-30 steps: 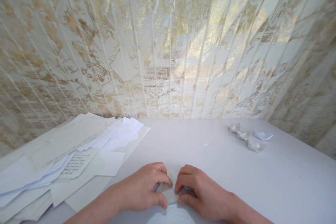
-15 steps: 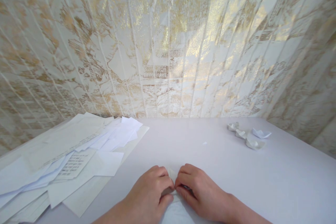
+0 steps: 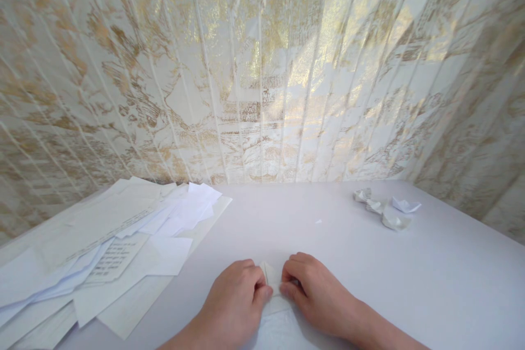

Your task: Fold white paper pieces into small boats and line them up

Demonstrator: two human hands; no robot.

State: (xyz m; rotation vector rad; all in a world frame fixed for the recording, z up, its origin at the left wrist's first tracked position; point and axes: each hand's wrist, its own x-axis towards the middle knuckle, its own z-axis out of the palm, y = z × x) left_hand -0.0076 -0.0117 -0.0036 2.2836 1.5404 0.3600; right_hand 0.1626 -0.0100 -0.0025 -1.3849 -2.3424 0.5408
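A partly folded white sheet of paper (image 3: 275, 321) lies at the front middle of the table, its far end coming to a point between my hands. My left hand (image 3: 238, 298) has its fingers curled and its thumb pressed on the left edge of the fold. On the other side, my right hand (image 3: 318, 292) pinches the right edge, thumb against curled fingers. Between the two thumbs a strip of the paper with crease lines shows. The parts under my fingers are hidden.
A loose pile of paper sheets (image 3: 135, 279), some printed, covers the table's left side. Several small folded paper boats (image 3: 396, 219) sit at the back right. A tiny white scrap (image 3: 319, 221) lies mid-table. Patterned curtain-like cloth (image 3: 262, 93) rises behind the table (image 3: 430, 284).
My hands have moved slightly apart, mostly the right one going rightward, so more of the creased paper shows between them. The view has shifted a little.
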